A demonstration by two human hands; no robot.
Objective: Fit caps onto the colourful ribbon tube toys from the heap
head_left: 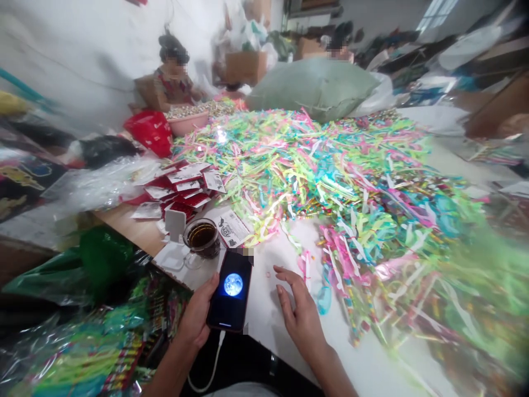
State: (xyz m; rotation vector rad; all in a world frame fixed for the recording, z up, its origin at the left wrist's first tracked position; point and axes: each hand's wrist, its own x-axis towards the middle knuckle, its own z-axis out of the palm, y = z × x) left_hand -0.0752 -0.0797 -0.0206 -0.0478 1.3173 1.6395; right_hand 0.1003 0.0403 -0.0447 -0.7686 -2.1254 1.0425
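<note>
My left hand (197, 318) grips a black phone (230, 291) at the near table edge; its lit screen shows a blue globe, and a white cable hangs from its lower end. My right hand (298, 309) lies flat on the white tabletop (264, 309) with fingers spread, holding nothing, right of the phone. Its fingertips rest close to a pink strip at the edge of a big heap of bright plastic strips (330, 176).
A glass cup of dark tea (202, 238) stands on a white lid behind the phone, with red and white packets (182, 190) beyond. Clear and green bags (95, 264) crowd the left. Two people sit at the far end near a grey-green sack (314, 88).
</note>
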